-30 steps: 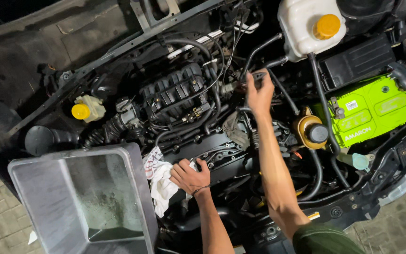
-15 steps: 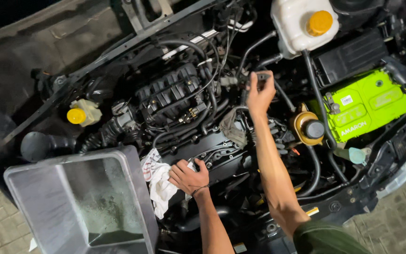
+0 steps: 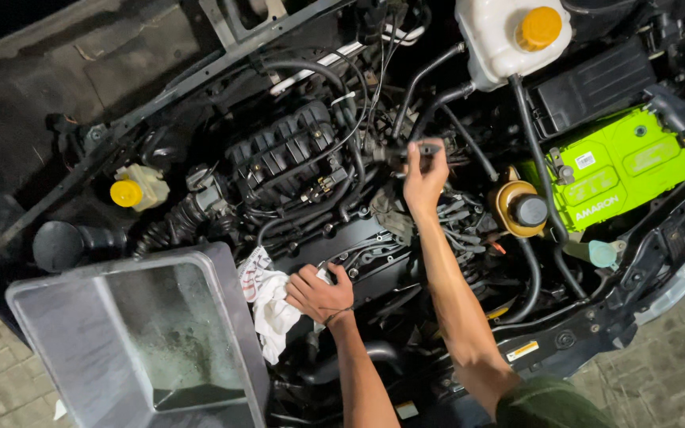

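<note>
A bright green battery (image 3: 624, 170) sits at the right. Far right, a white reservoir (image 3: 501, 36) has a yellow cap (image 3: 539, 28). A grey plastic tub (image 3: 140, 341) stands near left.

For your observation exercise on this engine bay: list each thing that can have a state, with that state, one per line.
coolant tank: orange cap on
small reservoir: yellow cap on
green battery: seated in its tray
metal tray: upright, nothing in it, grimy inside
white rag: crumpled, lying beside the left hand
right hand: gripping a dark tool
</note>
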